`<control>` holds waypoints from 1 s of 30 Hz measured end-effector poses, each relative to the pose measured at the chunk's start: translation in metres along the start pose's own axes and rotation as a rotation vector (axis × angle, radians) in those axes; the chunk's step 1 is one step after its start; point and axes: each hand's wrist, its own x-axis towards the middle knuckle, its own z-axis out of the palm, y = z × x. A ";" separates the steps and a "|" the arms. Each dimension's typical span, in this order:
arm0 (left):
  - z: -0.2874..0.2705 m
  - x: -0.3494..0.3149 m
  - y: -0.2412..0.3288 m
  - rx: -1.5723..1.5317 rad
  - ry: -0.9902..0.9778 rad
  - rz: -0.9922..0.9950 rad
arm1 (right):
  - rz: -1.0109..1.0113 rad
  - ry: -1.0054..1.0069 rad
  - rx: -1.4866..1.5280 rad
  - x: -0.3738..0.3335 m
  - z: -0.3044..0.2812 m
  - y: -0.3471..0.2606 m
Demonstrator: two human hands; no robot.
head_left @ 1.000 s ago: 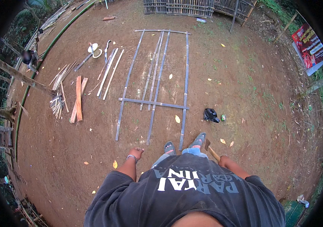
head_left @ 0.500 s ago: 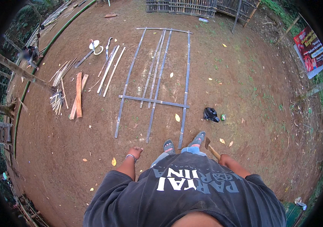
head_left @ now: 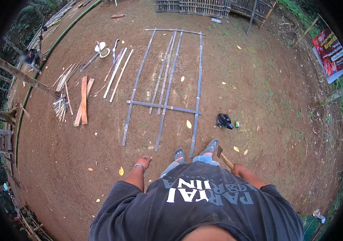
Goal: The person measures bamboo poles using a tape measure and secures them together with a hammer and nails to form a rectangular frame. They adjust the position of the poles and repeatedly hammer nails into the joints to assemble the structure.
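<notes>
With the right hand [head_left: 239,169] closed on the wooden-handled hammer [head_left: 223,156] and the left hand [head_left: 144,161] loose and empty, stepping squarely up to the grey bamboo-slat frame [head_left: 166,85] on the dirt ground ahead seems wise.

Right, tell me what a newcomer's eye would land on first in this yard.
First the frame of long grey bamboo slats laid flat on the bare brown dirt ahead of the person's sandalled feet, with one cross slat lying over them. Next the hammer in the right hand, while the left hand hangs empty. To the left lie orange-brown wood boards beside a heap of split sticks.
</notes>
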 end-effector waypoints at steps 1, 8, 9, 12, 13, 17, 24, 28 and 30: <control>0.000 0.000 0.004 0.007 -0.003 0.005 | 0.000 -0.001 0.002 0.001 0.002 0.002; 0.002 0.001 0.006 0.043 0.035 0.027 | 0.011 0.056 0.014 0.016 0.015 0.011; 0.002 0.001 0.005 0.042 0.041 0.029 | 0.019 0.059 0.024 0.016 0.014 0.009; -0.004 -0.004 0.012 0.006 0.024 -0.029 | 0.029 0.045 0.059 0.003 0.003 -0.003; -0.008 -0.007 0.019 -0.012 0.012 -0.055 | 0.034 0.039 0.073 -0.003 -0.003 -0.007; -0.009 -0.009 0.029 0.017 -0.005 -0.051 | 0.010 0.050 -0.011 0.014 0.006 0.003; 0.001 0.015 0.001 -0.014 0.038 0.004 | -0.009 0.102 0.005 0.037 0.012 0.011; -0.008 0.016 0.015 -0.061 0.025 -0.028 | -0.018 0.108 0.024 0.031 0.006 0.013; -0.013 0.012 0.028 -0.081 0.031 -0.044 | -0.020 0.126 0.034 0.031 0.005 0.014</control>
